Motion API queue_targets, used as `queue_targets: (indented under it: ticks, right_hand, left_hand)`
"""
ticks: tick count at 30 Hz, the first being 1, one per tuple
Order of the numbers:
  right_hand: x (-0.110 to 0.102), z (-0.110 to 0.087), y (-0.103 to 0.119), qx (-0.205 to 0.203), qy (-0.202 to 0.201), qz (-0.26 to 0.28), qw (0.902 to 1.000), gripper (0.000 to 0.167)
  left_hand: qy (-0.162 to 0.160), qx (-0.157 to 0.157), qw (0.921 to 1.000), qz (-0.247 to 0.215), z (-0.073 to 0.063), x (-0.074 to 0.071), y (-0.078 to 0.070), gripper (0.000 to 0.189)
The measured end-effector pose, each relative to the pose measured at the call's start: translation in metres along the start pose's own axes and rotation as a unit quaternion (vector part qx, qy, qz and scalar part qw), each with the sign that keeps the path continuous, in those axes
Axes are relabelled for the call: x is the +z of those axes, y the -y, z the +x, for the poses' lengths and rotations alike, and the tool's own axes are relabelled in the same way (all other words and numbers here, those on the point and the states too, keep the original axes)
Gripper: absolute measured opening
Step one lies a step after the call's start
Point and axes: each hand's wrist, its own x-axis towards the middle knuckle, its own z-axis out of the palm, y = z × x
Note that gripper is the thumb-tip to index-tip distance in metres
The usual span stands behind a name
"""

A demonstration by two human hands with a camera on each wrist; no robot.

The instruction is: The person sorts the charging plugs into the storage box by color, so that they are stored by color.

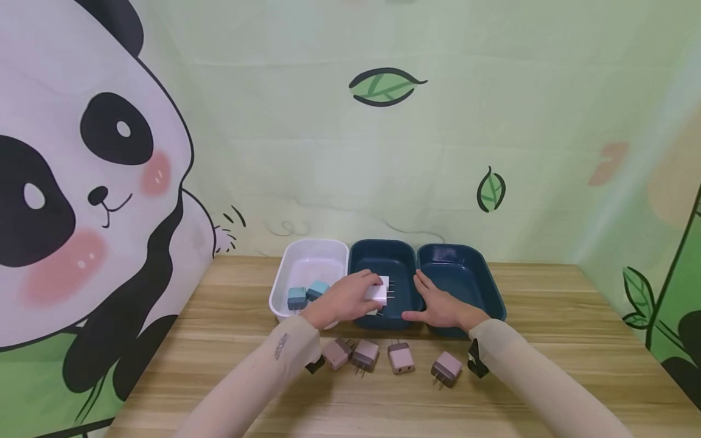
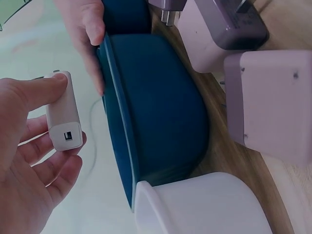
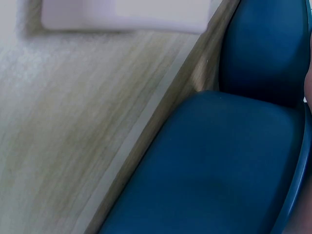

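Observation:
My left hand (image 1: 347, 298) pinches a white charger plug (image 2: 63, 112) between thumb and fingers, over the middle dark blue bin (image 1: 383, 250). Its metal prongs point right in the head view, and its USB port faces the camera in the left wrist view. Part of another white piece shows below that hand, mostly hidden. My right hand (image 1: 440, 304) rests at the adjoining rims of the middle bin and the right dark blue bin (image 1: 456, 263), fingers extended and thumb spread. Two blue charger plugs (image 1: 297, 298) lie in the white bin (image 1: 312, 248) on the left.
Several pink-and-brown charger plugs (image 1: 401, 358) lie on the wooden table (image 1: 526, 304) in front of the bins. The three bins stand side by side by the printed backdrop (image 1: 306, 152). A black wrist camera (image 1: 477, 359) sits under the right sleeve.

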Motion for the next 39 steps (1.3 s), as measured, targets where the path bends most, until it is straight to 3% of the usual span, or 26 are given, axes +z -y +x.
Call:
queue_targets:
  ticks: [21,39]
  right_hand:
    - [0.000,0.001,-0.001,-0.005,-0.005,0.001,1.0000,0.102]
    - [-0.001,-0.001,0.002,0.000,0.000,0.007,1.0000,0.103]
  left_hand:
    - [0.030,0.001,0.9995,0.014,0.021,0.025,0.002,0.045]
    - [0.024,-0.012,0.9997,0.000,0.035,0.037,0.009,0.045]
